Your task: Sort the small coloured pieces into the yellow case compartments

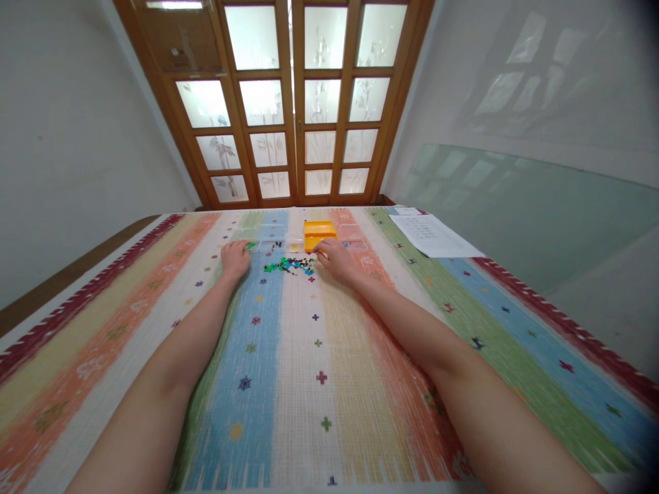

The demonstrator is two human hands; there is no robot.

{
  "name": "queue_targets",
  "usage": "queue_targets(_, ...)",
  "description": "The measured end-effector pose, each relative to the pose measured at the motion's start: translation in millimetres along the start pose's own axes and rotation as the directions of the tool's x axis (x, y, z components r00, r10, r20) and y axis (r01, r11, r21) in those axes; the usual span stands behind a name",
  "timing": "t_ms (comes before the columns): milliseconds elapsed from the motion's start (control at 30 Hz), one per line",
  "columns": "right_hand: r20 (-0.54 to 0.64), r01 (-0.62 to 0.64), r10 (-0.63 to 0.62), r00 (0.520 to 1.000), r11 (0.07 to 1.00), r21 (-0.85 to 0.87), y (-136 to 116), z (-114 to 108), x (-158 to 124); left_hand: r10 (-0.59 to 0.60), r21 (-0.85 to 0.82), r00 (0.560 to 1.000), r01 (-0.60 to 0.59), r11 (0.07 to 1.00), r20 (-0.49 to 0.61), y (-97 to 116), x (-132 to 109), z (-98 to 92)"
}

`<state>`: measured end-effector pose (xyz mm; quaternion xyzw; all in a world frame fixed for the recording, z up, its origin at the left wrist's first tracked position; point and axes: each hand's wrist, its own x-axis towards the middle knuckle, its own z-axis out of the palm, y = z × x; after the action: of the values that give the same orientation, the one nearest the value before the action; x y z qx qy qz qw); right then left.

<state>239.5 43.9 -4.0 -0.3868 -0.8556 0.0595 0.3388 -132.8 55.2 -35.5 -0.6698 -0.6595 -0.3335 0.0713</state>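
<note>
A small heap of green, blue, red and dark pieces [289, 265] lies loose on the striped tablecloth between my hands. My left hand [236, 259] is curled at the left end of a clear plastic box [265, 232], beside some green pieces [250, 245]. Its fingertips look closed, and anything in them is too small to name. To the right of the heap, my right hand [334, 259] has thumb and finger pinched together in front of an orange-yellow open box [320, 228]. What the pinch holds, if anything, does not show clearly.
Another clear box [355, 237] stands behind my right hand. Printed white sheets [437, 235] lie at the table's far right. Beyond the striped tablecloth [303, 357] are wooden glazed doors [296, 103], with a glass panel [519, 206] against the right wall.
</note>
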Motion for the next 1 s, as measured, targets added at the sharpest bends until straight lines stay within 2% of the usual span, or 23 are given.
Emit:
queue_targets(100,0.070,0.093,-0.098,0.993,0.993,0.071,-26,13,3,0.018,0.000,1.000,-0.018,1.000,0.005,0,-1,3.0)
queue_targets(233,0.153,0.159,-0.189,0.970,0.969,0.188,-48,44,9,0.062,-0.013,0.998,-0.062,0.998,0.024,1,-1,5.5)
queue_targets(333,0.193,0.138,-0.168,0.967,0.977,0.161,-54,67,19,0.094,-0.031,0.995,-0.093,0.995,0.035,3,0,4.8)
queue_targets(433,0.203,0.050,-0.061,0.977,0.997,0.058,-59,82,31,0.120,-0.056,0.991,-0.116,0.992,0.067,6,0,2.7)
queue_targets(533,0.186,0.008,0.000,0.982,0.999,-0.043,-67,87,39,0.161,-0.087,0.983,-0.154,0.984,0.092,9,0,1.5)
queue_targets(667,0.202,0.041,-0.015,0.979,0.991,-0.125,-76,91,43,0.196,-0.114,0.974,-0.183,0.977,0.114,12,-1,1.7)
queue_targets(1000,0.199,0.056,-0.028,0.980,0.989,-0.133,-74,94,42,0.256,-0.160,0.952,-0.230,0.960,0.166,16,-3,3.2)
